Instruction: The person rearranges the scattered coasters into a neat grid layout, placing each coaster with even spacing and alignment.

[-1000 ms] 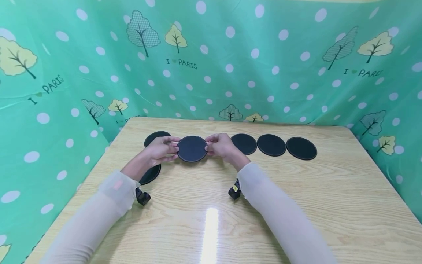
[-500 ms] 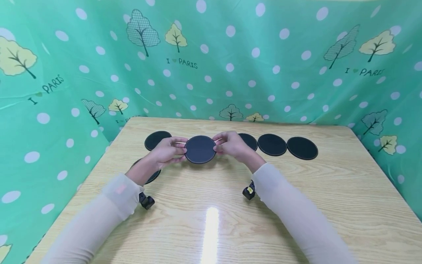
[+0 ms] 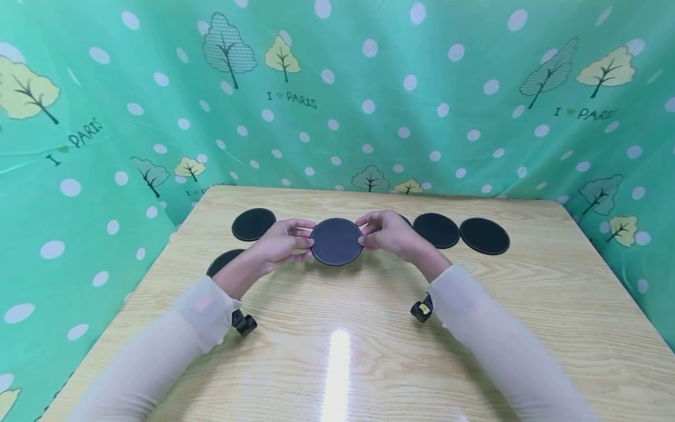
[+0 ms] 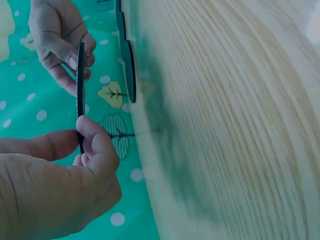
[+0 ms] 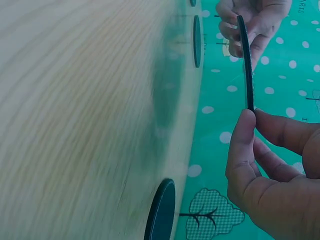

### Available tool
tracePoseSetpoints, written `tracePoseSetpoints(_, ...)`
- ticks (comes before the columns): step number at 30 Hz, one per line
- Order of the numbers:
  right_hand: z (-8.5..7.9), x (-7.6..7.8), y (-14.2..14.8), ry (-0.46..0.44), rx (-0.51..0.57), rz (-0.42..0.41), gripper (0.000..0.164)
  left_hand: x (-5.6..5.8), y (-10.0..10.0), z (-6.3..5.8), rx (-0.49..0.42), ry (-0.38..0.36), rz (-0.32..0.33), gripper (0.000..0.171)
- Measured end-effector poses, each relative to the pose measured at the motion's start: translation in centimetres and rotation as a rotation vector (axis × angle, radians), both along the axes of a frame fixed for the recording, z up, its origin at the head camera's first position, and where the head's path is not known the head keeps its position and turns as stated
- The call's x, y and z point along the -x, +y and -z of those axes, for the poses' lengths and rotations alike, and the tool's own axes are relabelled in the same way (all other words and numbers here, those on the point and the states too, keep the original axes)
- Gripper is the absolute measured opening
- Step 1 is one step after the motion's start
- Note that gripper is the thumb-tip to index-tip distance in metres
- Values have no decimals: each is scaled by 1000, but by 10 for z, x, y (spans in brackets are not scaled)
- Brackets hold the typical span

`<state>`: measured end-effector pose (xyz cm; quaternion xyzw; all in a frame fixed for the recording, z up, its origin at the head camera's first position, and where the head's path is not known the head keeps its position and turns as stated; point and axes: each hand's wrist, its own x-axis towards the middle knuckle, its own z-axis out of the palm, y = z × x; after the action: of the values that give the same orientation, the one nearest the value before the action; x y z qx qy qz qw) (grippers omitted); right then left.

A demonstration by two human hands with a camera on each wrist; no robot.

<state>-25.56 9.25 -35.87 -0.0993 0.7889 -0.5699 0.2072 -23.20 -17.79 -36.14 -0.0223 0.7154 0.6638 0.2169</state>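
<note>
Two hands share one dark round coaster [image 3: 336,241] above the wooden worktop [image 3: 369,305], toward its back edge and a little left of that edge's middle. The left hand [image 3: 282,241] pinches the left rim between thumb and fingers; the right hand [image 3: 389,235] pinches the opposite rim the same way, a grip that probably steadies the disc from both sides while leaving most of its face uncovered. Both wrist views show it nearly edge-on and apart from the wood, and a hold at the rim seems to suit something so thin.

Toward the back right corner, a right coaster [image 3: 484,236] and a middle coaster [image 3: 436,230] lie flat, touching or nearly so, with a third coaster [image 3: 406,220] mostly hidden behind the right hand; the close line looks deliberate. Near the back left corner lies a lone coaster [image 3: 254,224], well apart from that row. Farther forward along the left edge, another coaster [image 3: 224,262] is partly covered by the left arm. A green polka-dot cloth [image 3: 337,88] hangs beyond the back edge, perhaps as a backdrop.
</note>
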Motion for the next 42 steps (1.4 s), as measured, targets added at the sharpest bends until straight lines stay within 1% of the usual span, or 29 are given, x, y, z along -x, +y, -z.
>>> tracePoseSetpoints(6, -2, -7, 14, 15, -15, 4, 41, 0, 13, 0, -25, -4, 28, 50)
tracePoseSetpoints(18, 7, -12, 45, 24, -54, 13, 45, 1, 39, 4, -60, -21, 69, 48)
tracePoseSetpoints(22, 9, -16, 52, 16, -62, 25, 44, 1, 46, 8, -59, -33, 80, 47)
tracePoseSetpoints(28, 14, -20, 63, 21, -78, 10, 43, -1, 58, 16, -61, -46, 83, 47)
tracePoseSetpoints(34, 21, -24, 74, 9, -73, -4, 44, 0, 71, 24, -58, -65, 120, 48)
tracePoseSetpoints(37, 23, -25, 78, 6, -75, -12, 44, 1, 75, 27, -49, -69, 119, 47)
tracePoseSetpoints(42, 24, -24, 81, -7, -128, -29, 50, 3, 82, 31, -20, -92, 121, 47)
